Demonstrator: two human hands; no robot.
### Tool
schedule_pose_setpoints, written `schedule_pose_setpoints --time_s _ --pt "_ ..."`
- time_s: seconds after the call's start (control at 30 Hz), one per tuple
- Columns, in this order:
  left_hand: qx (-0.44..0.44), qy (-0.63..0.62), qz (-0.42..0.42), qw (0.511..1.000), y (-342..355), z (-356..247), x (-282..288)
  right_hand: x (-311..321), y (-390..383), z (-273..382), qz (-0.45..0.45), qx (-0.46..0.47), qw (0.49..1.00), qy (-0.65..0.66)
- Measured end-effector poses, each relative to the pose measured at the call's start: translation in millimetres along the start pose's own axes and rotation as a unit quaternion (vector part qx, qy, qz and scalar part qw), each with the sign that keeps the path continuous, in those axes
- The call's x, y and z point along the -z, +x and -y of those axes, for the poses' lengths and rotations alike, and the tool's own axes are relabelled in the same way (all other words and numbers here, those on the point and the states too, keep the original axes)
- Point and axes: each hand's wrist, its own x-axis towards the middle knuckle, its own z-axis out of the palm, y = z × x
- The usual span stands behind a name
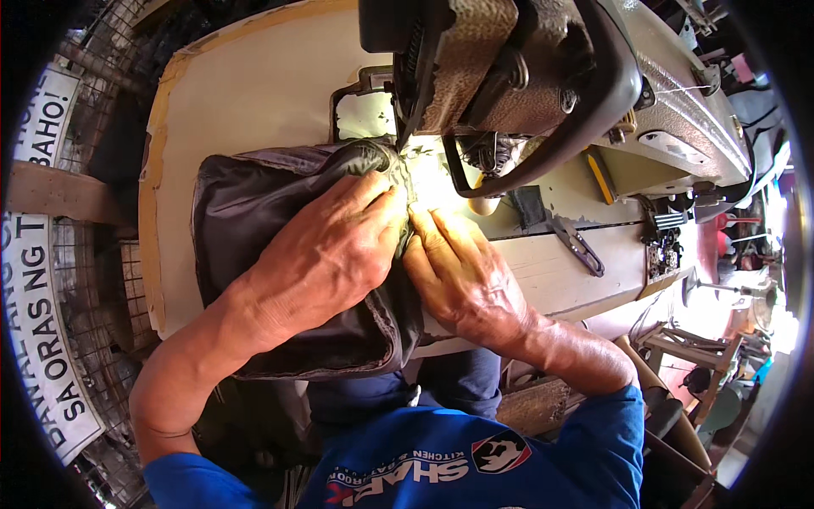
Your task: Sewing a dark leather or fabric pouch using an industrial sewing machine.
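A dark grey-brown fabric bag with seamed, piped edges lies across the sewing table, its lower part hanging over the front edge. My left hand rests on top of it, fingers closed on the bunched cloth near the needle area. Close on the right, my right hand has its fingers bent and pressed together at the same edge of the cloth. The fingertips of both hands partly hide the fabric they grip. Just beyond them stands the head of a sewing machine, its lamp lighting the cloth.
Right of my hands, thread snips lie on the pale tabletop, with a scrap of black cloth beside them. A yellow-and-black cutter leans by the machine base. Wire mesh with signs stands at left; clutter fills the right.
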Motion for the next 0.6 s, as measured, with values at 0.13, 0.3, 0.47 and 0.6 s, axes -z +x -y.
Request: schedule_pose_setpoints --time_s 0.13,0.3,0.47,0.6 --pt "-0.024 0.011 -0.039 0.999 6.1 8.2 -4.4 -2.3 4.0 -2.6 -0.016 -0.015 1.000 0.013" --pt "-0.026 0.017 -0.088 0.996 9.1 14.5 -5.9 -8.1 8.6 -7.0 0.003 -0.045 0.998 0.054" --pt "-0.014 0.013 -0.079 0.997 9.0 11.9 -6.9 -3.7 -4.5 -11.1 -0.048 -0.040 0.996 0.065" --pt "-0.008 -0.028 -0.114 0.993 11.5 10.5 -8.3 -3.5 -10.1 -14.0 -0.093 -0.016 0.988 0.118"
